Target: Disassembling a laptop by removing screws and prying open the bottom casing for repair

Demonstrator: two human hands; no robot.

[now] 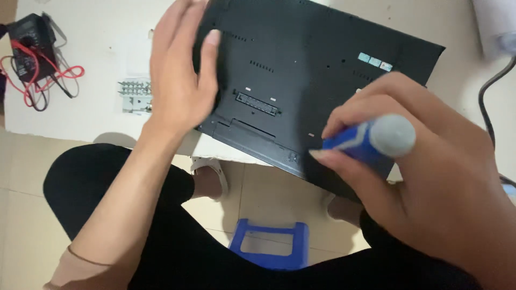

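A black laptop (301, 70) lies upside down on a white table (91, 113), its near edge jutting over the table's front. My left hand (180, 75) rests flat on the laptop's left side, fingers apart. My right hand (424, 172) grips a screwdriver with a blue handle and grey cap (371, 139), pointed down at the laptop's near right corner. The tool's tip is hidden by my fingers.
A black multimeter (29, 45) with red and black leads sits at the table's far left. A small metal bracket part (134, 96) lies left of the laptop. A blue plastic stool (271, 244) stands under me on the tiled floor. A dark cable (486, 102) runs at right.
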